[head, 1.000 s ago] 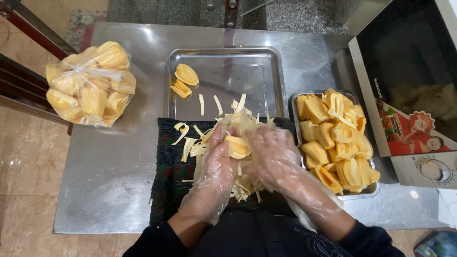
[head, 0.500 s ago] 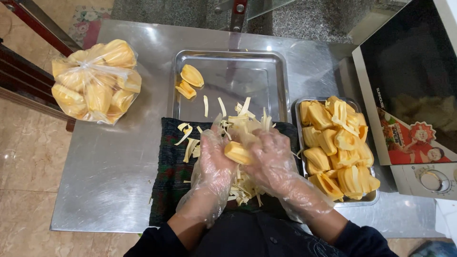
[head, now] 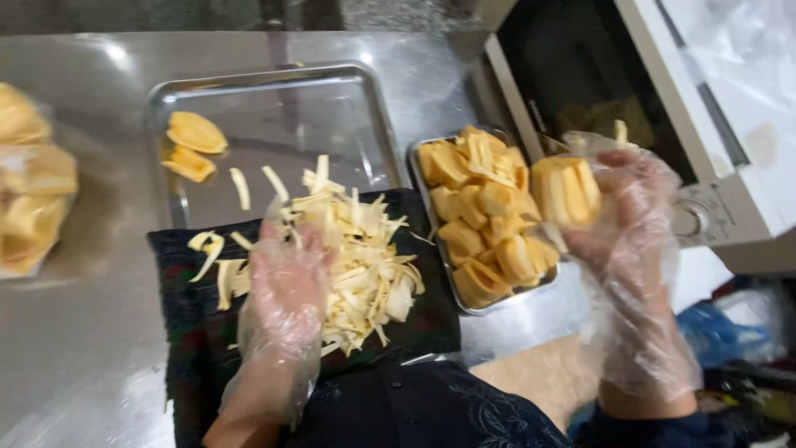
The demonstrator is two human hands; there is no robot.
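Head view looks down on a yellow, ridged jackfruit pod [head: 565, 189] pinched between the fingers of the right hand [head: 634, 241], which wears a loose clear plastic glove and is raised above the right end of a small rectangular metal tray [head: 464, 305]. That tray is heaped with more yellow pods and sits toward the right edge of the stainless steel surface [head: 91, 332], just in front of a white microwave oven with a dark door [head: 630, 99].

Left hand [head: 286, 290] — gloved the same way — lies flat with fingers spread, palm down on the left part of a pile of pale yellow fibrous strips [head: 361, 257]. The pile rests on a dark patterned cloth [head: 191, 332] at the near edge of the surface, and a few stray strips lie off to its left on the cloth.

Behind the cloth, toward the far edge, sits a larger shallow metal tray [head: 332, 108] — two yellow pod pieces [head: 192, 145] lie in its left part, with a few loose strips beside them. At the far left edge a clear plastic bag of yellow pods [head: 29, 182] shows, blurred.
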